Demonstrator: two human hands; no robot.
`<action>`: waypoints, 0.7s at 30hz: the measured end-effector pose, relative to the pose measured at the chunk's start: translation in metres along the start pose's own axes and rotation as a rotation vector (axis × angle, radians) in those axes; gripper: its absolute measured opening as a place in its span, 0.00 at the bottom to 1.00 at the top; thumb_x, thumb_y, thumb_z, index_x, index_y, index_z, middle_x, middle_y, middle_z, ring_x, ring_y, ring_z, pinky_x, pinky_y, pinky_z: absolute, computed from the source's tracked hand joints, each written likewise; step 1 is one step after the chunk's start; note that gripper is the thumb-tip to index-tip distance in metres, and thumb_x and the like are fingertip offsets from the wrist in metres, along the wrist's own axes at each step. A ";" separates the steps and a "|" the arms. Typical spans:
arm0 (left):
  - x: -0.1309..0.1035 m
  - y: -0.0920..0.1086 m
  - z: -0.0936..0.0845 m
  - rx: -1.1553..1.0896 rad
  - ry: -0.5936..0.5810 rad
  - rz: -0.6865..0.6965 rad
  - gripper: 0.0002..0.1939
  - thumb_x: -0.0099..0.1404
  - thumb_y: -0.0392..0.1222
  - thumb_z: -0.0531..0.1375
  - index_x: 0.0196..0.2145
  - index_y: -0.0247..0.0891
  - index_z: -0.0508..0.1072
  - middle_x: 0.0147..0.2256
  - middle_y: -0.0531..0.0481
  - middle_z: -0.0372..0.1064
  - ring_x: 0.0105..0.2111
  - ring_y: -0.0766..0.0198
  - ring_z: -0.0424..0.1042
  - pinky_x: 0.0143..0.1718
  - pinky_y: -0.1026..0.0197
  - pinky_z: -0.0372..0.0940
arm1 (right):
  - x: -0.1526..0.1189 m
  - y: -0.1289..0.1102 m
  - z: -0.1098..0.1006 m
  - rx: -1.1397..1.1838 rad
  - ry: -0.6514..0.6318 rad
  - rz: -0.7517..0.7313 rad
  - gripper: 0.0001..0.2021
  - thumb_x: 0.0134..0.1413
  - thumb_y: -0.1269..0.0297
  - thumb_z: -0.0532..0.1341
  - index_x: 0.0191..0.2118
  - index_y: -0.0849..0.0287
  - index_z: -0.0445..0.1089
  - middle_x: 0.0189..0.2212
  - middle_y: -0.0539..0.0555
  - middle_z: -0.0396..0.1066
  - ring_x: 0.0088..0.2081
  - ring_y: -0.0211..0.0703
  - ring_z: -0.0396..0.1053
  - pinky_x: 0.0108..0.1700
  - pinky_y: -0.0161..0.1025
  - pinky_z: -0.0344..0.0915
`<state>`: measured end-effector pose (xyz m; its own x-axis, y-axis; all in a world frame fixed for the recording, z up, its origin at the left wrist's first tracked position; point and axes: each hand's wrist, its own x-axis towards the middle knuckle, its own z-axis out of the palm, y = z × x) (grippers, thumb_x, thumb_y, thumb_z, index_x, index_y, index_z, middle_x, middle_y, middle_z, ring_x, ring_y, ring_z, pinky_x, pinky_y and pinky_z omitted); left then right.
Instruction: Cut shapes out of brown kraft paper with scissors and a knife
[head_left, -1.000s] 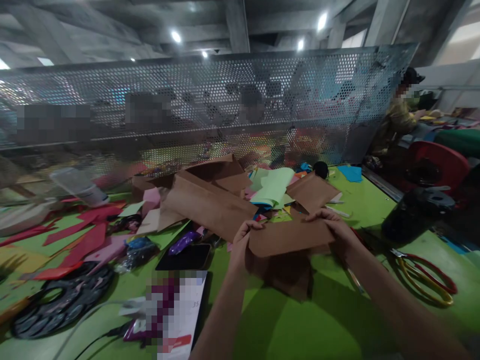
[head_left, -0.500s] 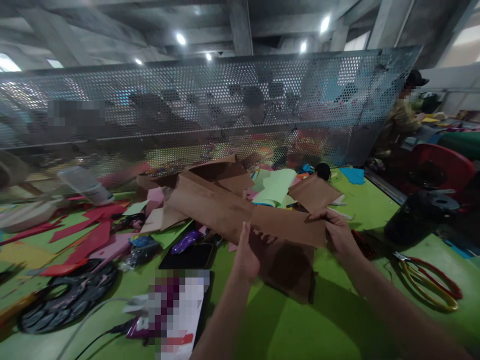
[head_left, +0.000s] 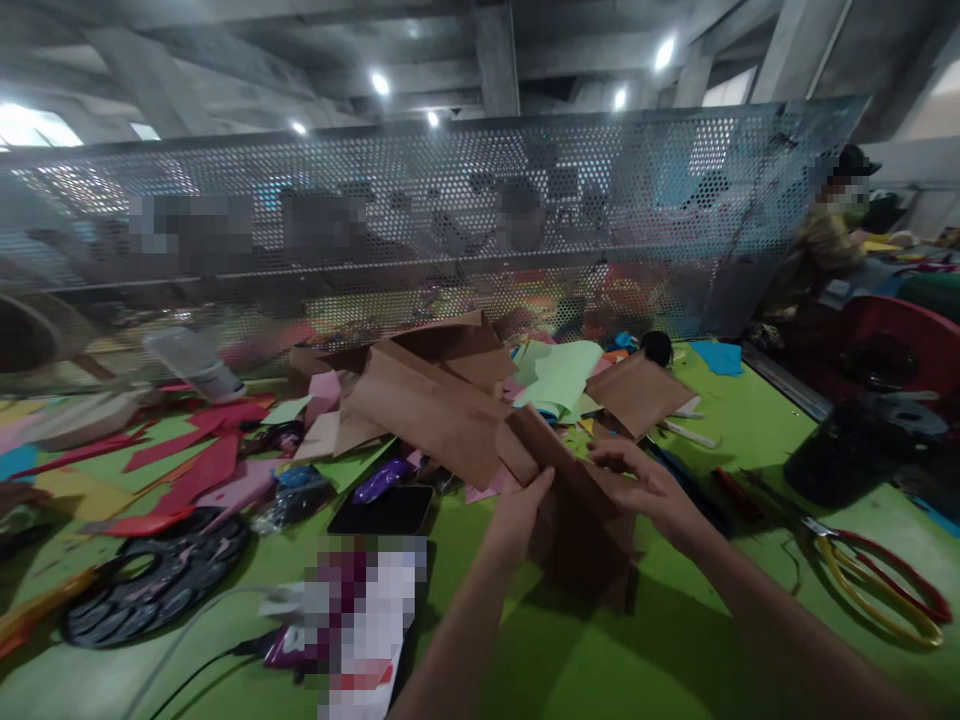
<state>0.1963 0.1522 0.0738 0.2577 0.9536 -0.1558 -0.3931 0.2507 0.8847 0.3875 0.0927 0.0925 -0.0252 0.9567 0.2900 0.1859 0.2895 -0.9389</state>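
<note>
A strip-like brown sheet (head_left: 553,452), which looks like felt or stiff paper, is tilted and bent in front of me. My left hand (head_left: 519,520) grips its lower left side, the thumb lying on top and the other fingers hidden behind. At its right edge is my right hand (head_left: 646,495), fingers curved and thumb against the sheet. A darker brown piece (head_left: 585,560) lies on the green table below both hands. Just beyond my left hand rests a large folded brown sheet (head_left: 431,405), and a smaller brown piece (head_left: 641,390) lies past my right hand.
Red-and-yellow-handled pliers (head_left: 877,580) and a black container (head_left: 847,455) are at the right. A phone (head_left: 382,510), a white-and-purple packet (head_left: 375,620) and a dark scalloped tray (head_left: 157,580) lie left. Behind stands a perforated metal screen (head_left: 450,220). A person (head_left: 832,230) is at far right.
The brown sheet has turned from nearly level to steeply tilted and bent. My right hand has shifted slightly left along it, and my left thumb now lies across it.
</note>
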 end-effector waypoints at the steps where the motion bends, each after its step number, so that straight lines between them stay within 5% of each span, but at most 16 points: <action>1: -0.002 -0.002 -0.001 0.062 -0.067 -0.022 0.24 0.51 0.45 0.72 0.45 0.37 0.78 0.42 0.44 0.80 0.46 0.50 0.77 0.50 0.52 0.70 | 0.000 0.001 0.000 0.028 0.008 0.031 0.21 0.48 0.60 0.64 0.51 0.53 0.73 0.50 0.56 0.72 0.50 0.54 0.69 0.53 0.47 0.64; 7: -0.009 -0.014 -0.002 0.348 -0.377 -0.093 0.16 0.56 0.43 0.67 0.42 0.36 0.80 0.40 0.45 0.80 0.45 0.49 0.75 0.51 0.53 0.67 | 0.002 0.006 0.006 0.069 0.025 0.203 0.16 0.47 0.51 0.69 0.37 0.58 0.75 0.31 0.52 0.74 0.34 0.47 0.70 0.37 0.40 0.66; 14: -0.008 -0.007 0.001 0.276 -0.393 -0.086 0.20 0.55 0.50 0.70 0.43 0.36 0.80 0.39 0.44 0.79 0.43 0.51 0.76 0.47 0.54 0.68 | 0.006 0.010 0.005 0.183 0.180 0.219 0.16 0.42 0.52 0.73 0.28 0.57 0.71 0.25 0.48 0.70 0.28 0.41 0.65 0.33 0.37 0.63; 21: -0.002 -0.010 -0.003 0.363 -0.354 -0.066 0.24 0.58 0.58 0.67 0.42 0.35 0.79 0.37 0.44 0.79 0.39 0.52 0.76 0.41 0.57 0.68 | 0.006 0.005 0.006 0.291 0.196 0.230 0.18 0.43 0.53 0.72 0.39 0.57 0.73 0.36 0.52 0.76 0.37 0.47 0.71 0.41 0.41 0.68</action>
<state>0.1969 0.1482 0.0640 0.5797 0.8068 -0.1138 -0.0498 0.1745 0.9834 0.3820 0.1006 0.0881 0.1773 0.9816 0.0702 -0.1207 0.0925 -0.9884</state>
